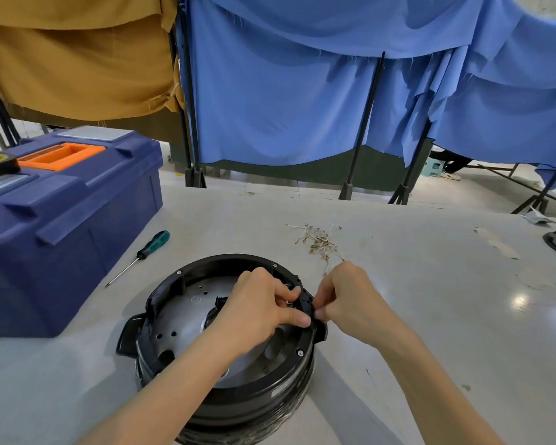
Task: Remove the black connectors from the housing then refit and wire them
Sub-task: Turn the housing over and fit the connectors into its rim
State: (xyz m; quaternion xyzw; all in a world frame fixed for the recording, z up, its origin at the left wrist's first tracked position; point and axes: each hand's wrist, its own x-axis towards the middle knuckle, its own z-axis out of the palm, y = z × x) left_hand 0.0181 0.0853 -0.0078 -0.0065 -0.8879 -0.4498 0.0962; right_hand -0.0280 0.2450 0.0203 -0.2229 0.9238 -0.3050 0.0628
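At the near middle of the table (pixel 430 300): one round black housing (pixel 187 281), open side up, perforated metal plate showing inside.

- Black connector (pixel 306 305): seated at the housing's right rim, between both hands.
- Left hand (pixel 260 303): reaches over the interior; thumb and forefinger pinch the connector from the inner side.
- Right hand (pixel 347 293): outside the rim; fingers curled, pinching the same connector from the outer side.
- Loose wires (pixel 318 244): small heap with metal terminals, on the table beyond the housing, attached to nothing.
- Screwdriver (pixel 143 253): green-handled, lying left of the housing, untouched.
- Blue toolbox (pixel 77 213): far left, lid closed.

Progress, as judged: the wires lie detached, so wiring remains to be done. This connector is at its seat, but whether it is coming out or going back in cannot be told. A smaller black part left of the left hand may be another connector; this is unclear.
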